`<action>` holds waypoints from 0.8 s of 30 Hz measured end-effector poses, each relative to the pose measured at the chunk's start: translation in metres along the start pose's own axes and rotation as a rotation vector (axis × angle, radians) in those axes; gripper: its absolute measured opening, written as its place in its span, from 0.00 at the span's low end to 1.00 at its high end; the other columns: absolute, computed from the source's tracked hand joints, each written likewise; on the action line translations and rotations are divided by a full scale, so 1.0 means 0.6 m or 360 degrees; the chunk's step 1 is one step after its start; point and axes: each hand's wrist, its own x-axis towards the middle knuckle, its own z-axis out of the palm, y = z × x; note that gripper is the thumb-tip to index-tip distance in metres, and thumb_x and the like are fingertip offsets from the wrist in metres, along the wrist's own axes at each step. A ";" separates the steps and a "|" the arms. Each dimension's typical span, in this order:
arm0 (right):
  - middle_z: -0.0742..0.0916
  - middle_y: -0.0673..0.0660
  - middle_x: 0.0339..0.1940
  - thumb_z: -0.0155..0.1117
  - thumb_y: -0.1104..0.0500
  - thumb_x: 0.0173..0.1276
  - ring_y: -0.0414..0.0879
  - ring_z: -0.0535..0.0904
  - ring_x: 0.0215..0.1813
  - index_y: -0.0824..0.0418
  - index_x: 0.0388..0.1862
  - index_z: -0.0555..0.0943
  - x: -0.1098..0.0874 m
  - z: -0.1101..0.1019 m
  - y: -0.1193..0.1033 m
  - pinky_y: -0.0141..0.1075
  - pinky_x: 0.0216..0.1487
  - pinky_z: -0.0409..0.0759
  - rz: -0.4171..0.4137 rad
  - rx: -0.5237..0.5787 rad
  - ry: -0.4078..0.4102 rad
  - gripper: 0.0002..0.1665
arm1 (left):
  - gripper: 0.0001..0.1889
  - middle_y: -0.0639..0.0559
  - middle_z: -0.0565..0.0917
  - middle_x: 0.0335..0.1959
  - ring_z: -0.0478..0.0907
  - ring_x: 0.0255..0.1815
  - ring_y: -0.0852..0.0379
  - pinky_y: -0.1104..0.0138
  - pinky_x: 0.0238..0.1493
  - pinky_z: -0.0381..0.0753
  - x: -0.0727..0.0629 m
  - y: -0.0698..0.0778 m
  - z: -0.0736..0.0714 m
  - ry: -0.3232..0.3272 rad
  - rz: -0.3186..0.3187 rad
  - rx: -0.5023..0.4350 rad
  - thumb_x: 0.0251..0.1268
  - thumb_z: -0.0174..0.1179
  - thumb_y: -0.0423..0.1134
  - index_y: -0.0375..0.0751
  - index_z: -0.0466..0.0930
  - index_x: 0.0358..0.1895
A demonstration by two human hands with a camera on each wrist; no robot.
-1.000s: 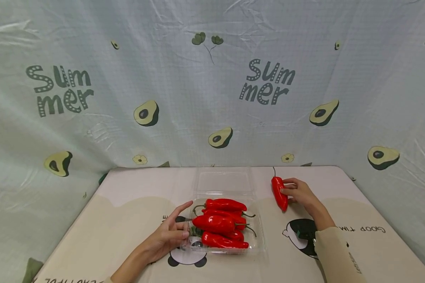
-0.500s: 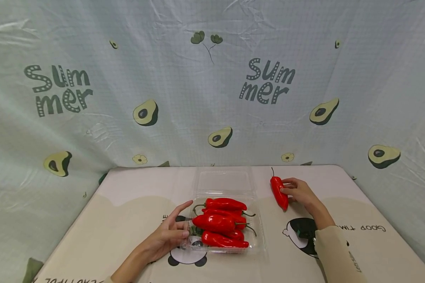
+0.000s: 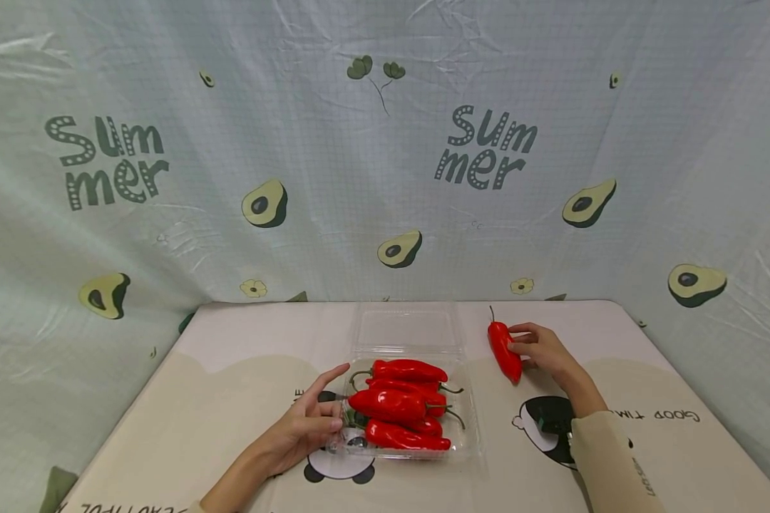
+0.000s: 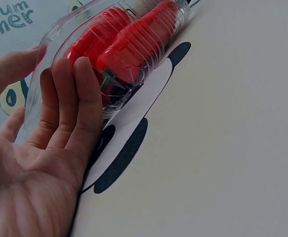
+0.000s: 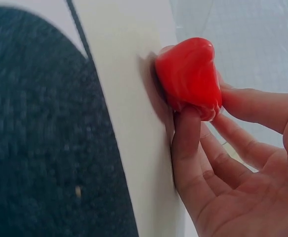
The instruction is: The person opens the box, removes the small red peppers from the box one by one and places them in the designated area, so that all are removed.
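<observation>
A clear plastic clamshell container [image 3: 468, 434] lies with its lid [image 3: 406, 329] laid back, holding several glossy red peppers [image 3: 385, 403] with green stems, piled crosswise. My left hand [image 3: 311, 420] is at the container's left side. In the left wrist view its fairly straight fingers [image 4: 64, 106] rest against the clear wall, peppers just behind it. To the right of the container, my right hand [image 3: 542, 350] holds a single red pepper [image 3: 503, 353] between thumb and fingers, stem pointing away. In the right wrist view this pepper [image 5: 190, 74] shows tip-on, close over the tabletop.
The pale table mat [image 3: 231, 385] carries printed panda shapes and lettering. A light cloth [image 3: 334, 178] with avocado and "summer" prints hangs behind the table and along both sides. A dark printed patch [image 5: 45, 123] fills the left of the right wrist view.
The stem end of the pepper in my right hand has swung slightly left. My left hand and the container have stayed where they were.
</observation>
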 end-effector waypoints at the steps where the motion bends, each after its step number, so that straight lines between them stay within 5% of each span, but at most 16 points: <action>1: 0.75 0.76 0.68 0.62 0.57 0.76 0.63 0.78 0.61 0.71 0.74 0.64 0.000 0.000 0.001 0.40 0.50 0.86 0.0002 -0.0006 0.0004 0.35 | 0.47 0.56 0.79 0.36 0.78 0.36 0.62 0.72 0.40 0.81 0.001 0.000 0.000 0.0001 -0.0003 0.0000 0.71 0.54 0.28 0.56 0.37 0.84; 24: 0.76 0.75 0.67 0.60 0.55 0.77 0.60 0.81 0.59 0.70 0.75 0.64 0.004 -0.002 0.006 0.43 0.52 0.87 -0.0007 0.0025 -0.0020 0.35 | 0.46 0.55 0.78 0.37 0.79 0.37 0.62 0.71 0.41 0.82 0.000 0.002 0.005 0.0020 -0.0023 0.0008 0.72 0.53 0.28 0.57 0.36 0.85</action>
